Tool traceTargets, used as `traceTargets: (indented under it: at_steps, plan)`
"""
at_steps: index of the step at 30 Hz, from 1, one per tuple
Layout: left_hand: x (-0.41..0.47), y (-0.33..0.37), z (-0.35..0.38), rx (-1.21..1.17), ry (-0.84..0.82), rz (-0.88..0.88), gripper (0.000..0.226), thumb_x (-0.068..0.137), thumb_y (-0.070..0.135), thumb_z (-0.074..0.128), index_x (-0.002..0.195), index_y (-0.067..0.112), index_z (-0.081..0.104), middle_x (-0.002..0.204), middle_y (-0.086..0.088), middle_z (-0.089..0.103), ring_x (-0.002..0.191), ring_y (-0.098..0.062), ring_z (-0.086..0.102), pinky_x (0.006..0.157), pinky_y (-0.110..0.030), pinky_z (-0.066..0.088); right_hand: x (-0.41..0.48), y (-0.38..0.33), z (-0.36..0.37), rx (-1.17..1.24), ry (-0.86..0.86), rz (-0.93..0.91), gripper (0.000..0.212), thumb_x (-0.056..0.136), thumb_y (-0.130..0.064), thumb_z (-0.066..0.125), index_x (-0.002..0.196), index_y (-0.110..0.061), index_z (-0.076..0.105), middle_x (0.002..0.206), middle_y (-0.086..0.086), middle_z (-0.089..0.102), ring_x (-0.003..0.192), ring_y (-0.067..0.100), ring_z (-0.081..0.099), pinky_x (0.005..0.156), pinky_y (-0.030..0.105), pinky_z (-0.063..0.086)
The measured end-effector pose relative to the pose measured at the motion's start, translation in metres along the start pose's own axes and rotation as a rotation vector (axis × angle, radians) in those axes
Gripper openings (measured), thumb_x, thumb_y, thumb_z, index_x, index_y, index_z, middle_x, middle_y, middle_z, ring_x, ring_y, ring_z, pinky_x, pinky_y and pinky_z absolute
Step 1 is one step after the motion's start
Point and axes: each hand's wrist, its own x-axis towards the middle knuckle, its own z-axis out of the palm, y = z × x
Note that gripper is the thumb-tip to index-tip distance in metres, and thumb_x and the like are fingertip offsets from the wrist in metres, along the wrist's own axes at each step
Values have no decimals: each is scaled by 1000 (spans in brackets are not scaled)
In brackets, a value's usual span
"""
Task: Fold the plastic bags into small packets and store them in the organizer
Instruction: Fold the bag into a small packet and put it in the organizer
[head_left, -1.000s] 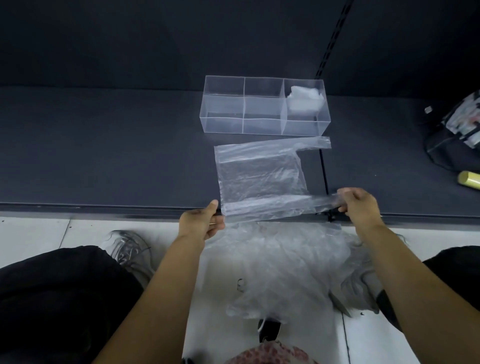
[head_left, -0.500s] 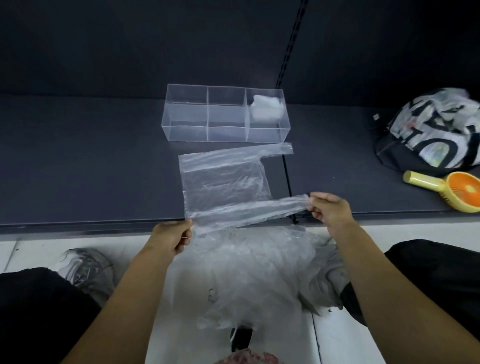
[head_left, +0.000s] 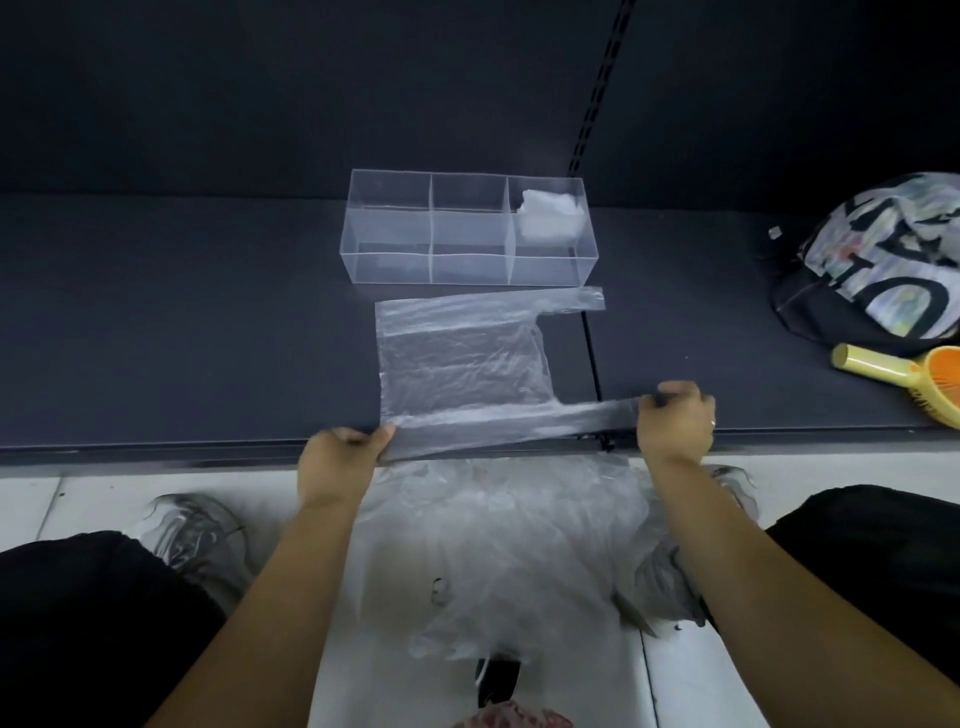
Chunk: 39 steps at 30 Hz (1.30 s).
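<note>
Dark shelf (head_left: 182, 322), clear plastic bag (head_left: 462, 364) flat, left hand (head_left: 343, 452) and right hand (head_left: 675, 421) pinching its near edge

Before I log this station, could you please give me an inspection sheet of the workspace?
Surface: dark grey shelf, flat.
Job's things: clear plastic bag spread flat; clear acrylic divided organizer behind it, one white folded packet in its right end.
Clutter: black printed bag, yellow and orange handheld fan, at right.
Hands: left hand pinches the plastic bag's near left corner; right hand grips its near handle.
Cables: nothing seen.
Surroundings: heap of clear bags on white tiled floor.
</note>
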Motion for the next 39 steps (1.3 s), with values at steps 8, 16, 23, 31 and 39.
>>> traceTargets:
  at_steps: [8, 16, 23, 31, 39]
  plan:
    - [11, 29, 41, 412, 126, 669, 49, 102, 17, 33, 148, 2, 26, 157, -13, 22, 147, -27, 14, 119, -40, 5, -115, -88, 79, -22, -398, -811, 43, 99, -14, 43, 142, -6, 42, 153, 11, 33, 143, 25, 25, 120, 35, 15]
    - [39, 0, 45, 745, 52, 685, 76, 89, 56, -8, 151, 12, 0, 159, -4, -3, 148, -19, -2, 119, -42, -7, -70, -56, 104, -535, -397, -880, 73, 94, -63, 5, 153, -21, -5, 160, -1, -13, 146, 15, -17, 118, 38, -14]
    - [45, 9, 41, 645, 64, 716, 73, 91, 59, 5, 150, 16, 1, 158, 0, -3, 145, -15, -8, 118, -39, -10, -18, -41, 67, -542, -163, -580, 73, 98, -53, 26, 153, -8, 7, 161, 10, 2, 149, 24, -2, 120, 42, -6]
    - [99, 46, 45, 732, 45, 670, 60, 101, 37, 12, 150, 12, -11, 160, -3, -14, 146, -16, -17, 118, -38, -12, -62, -139, 145, -386, -483, -938, 60, 102, -41, 26, 153, -14, 8, 162, 4, 2, 148, 16, -5, 119, 33, -11]
    - [101, 42, 43, 728, -1, 679, 67, 99, 48, 13, 152, 13, -7, 161, -4, -11, 147, -16, -13, 118, -39, -12, 30, -62, 93, -523, -207, -671, 64, 100, -47, 23, 154, -14, 9, 162, 4, 3, 149, 20, -1, 120, 40, -6]
